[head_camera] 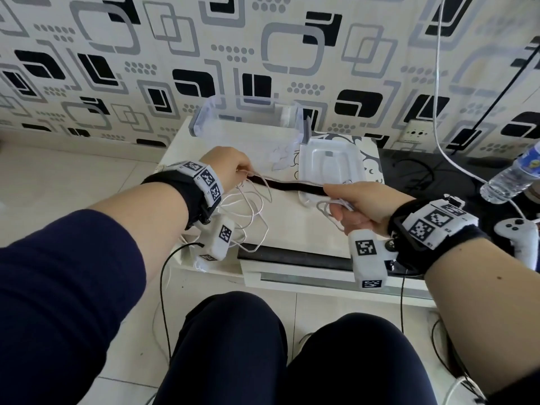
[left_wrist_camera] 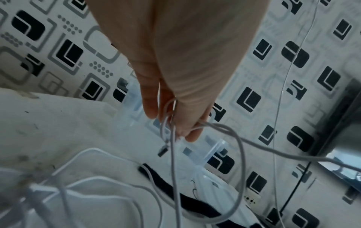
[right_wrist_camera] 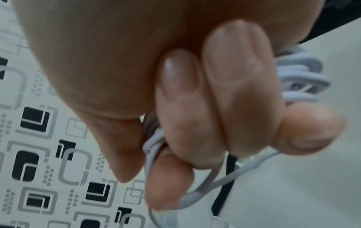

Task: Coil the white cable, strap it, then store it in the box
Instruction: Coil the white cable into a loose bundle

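Holding: white cable (head_camera: 257, 206) was pinched by left hand (head_camera: 230, 168) and gripped in curled fingers (right_wrist_camera: 179, 108) of right hand (head_camera: 362, 206).
Cable: loose loops were draped over the bench (head_camera: 292, 226).
Strap (head_camera: 289, 187): laid flat between the hands.
Box (head_camera: 248, 118): left open behind.

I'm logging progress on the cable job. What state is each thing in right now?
white cable: partly coiled, loose loops on the table, not strapped
black strap: lying flat on the table, unused
clear box: open, nothing visible inside
box lid: off, lying beside the box
left hand: pinches cable strands
right hand: grips a bundle of cable loops
water bottle: capped, lying tilted
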